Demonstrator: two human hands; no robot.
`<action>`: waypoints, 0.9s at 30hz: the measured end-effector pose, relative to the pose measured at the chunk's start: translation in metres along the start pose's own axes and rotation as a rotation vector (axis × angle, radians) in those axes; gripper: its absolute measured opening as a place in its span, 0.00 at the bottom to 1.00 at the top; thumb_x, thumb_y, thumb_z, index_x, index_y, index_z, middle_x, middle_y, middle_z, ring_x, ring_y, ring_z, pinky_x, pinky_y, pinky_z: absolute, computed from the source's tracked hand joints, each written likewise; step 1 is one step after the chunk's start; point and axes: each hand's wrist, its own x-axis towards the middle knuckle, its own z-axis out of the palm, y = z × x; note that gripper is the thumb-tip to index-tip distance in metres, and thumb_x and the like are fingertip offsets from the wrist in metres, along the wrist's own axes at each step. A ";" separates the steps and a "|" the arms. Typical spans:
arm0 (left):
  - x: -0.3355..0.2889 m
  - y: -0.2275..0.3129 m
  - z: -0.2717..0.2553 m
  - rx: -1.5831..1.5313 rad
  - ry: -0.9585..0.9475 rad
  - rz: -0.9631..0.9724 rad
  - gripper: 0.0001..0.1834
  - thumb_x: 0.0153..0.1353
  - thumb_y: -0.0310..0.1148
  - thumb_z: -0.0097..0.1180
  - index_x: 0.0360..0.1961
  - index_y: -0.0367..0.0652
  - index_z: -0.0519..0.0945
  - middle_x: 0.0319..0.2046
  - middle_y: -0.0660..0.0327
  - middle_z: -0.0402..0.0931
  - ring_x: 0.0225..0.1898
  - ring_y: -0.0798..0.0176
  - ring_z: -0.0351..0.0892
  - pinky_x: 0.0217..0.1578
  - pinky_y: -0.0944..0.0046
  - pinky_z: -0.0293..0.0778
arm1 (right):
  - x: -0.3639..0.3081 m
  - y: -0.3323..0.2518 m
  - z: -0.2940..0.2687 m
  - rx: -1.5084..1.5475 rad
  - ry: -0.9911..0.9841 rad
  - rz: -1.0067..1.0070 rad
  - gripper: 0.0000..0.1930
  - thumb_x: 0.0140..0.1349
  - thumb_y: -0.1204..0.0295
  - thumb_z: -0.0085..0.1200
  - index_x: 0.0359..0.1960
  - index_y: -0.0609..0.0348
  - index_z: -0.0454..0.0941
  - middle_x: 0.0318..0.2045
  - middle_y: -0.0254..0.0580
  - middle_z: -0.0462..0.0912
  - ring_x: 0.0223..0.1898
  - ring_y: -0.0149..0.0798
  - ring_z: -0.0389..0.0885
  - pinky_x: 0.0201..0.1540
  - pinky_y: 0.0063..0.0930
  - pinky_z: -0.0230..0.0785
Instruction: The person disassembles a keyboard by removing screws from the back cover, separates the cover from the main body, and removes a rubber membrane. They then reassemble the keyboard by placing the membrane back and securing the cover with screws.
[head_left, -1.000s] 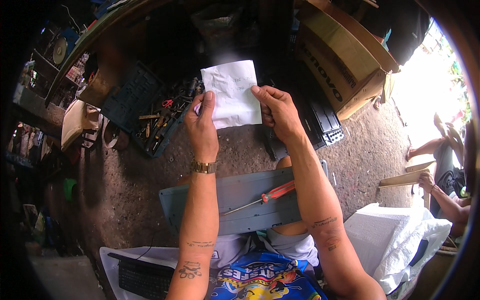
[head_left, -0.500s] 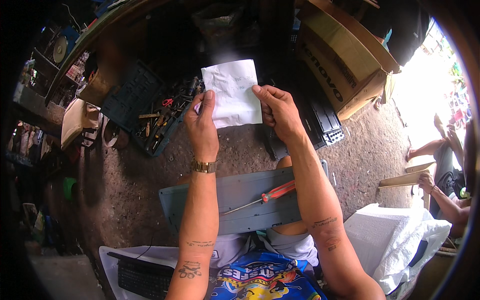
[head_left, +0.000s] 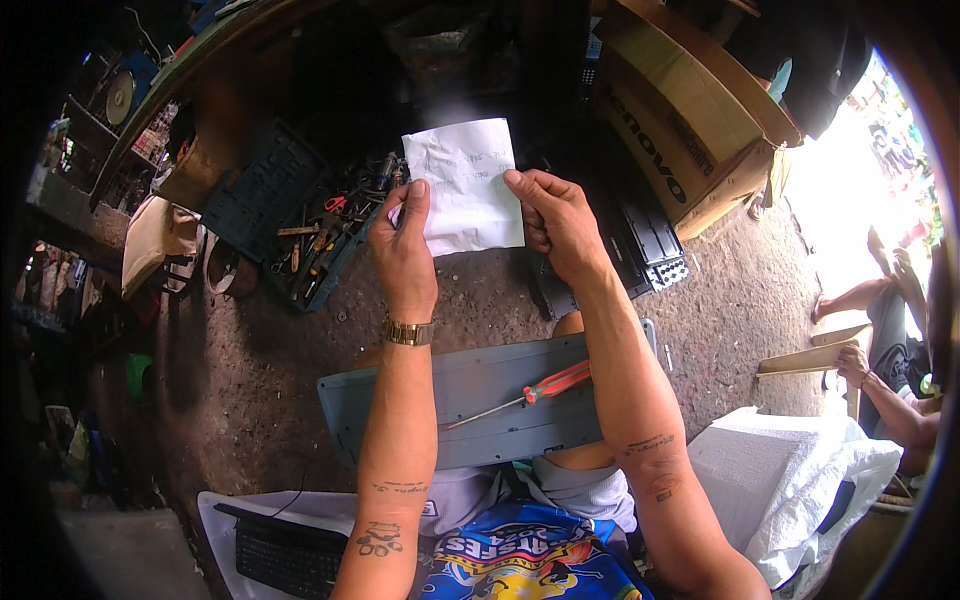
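Observation:
A creased sheet of white paper (head_left: 465, 200) with faint handwriting is held up in front of me. My left hand (head_left: 405, 225) pinches its left edge, thumb on top. At the right edge, my right hand (head_left: 560, 220) grips it between thumb and curled fingers. Below my hands, a flat grey panel with small screw holes, looking like a keyboard's underside (head_left: 480, 435), lies across my lap. On it rests a screwdriver (head_left: 555, 384) with a red handle and a long metal shaft. My forearms cover parts of the panel.
An open toolbox (head_left: 325, 275) full of hand tools lies ahead to the left. A cardboard box (head_left: 680, 120) stands at the far right, beside black equipment (head_left: 635, 235). A black keyboard (head_left: 285, 555) is at lower left. At right, another person's hand (head_left: 853, 363) touches a wooden piece.

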 end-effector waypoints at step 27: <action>-0.002 0.006 0.007 -0.019 0.013 0.027 0.20 0.74 0.45 0.61 0.42 0.35 0.86 0.34 0.62 0.86 0.34 0.71 0.81 0.38 0.69 0.75 | 0.006 0.004 -0.004 0.059 0.076 0.066 0.27 0.73 0.42 0.55 0.39 0.57 0.79 0.23 0.24 0.67 0.19 0.21 0.61 0.18 0.16 0.50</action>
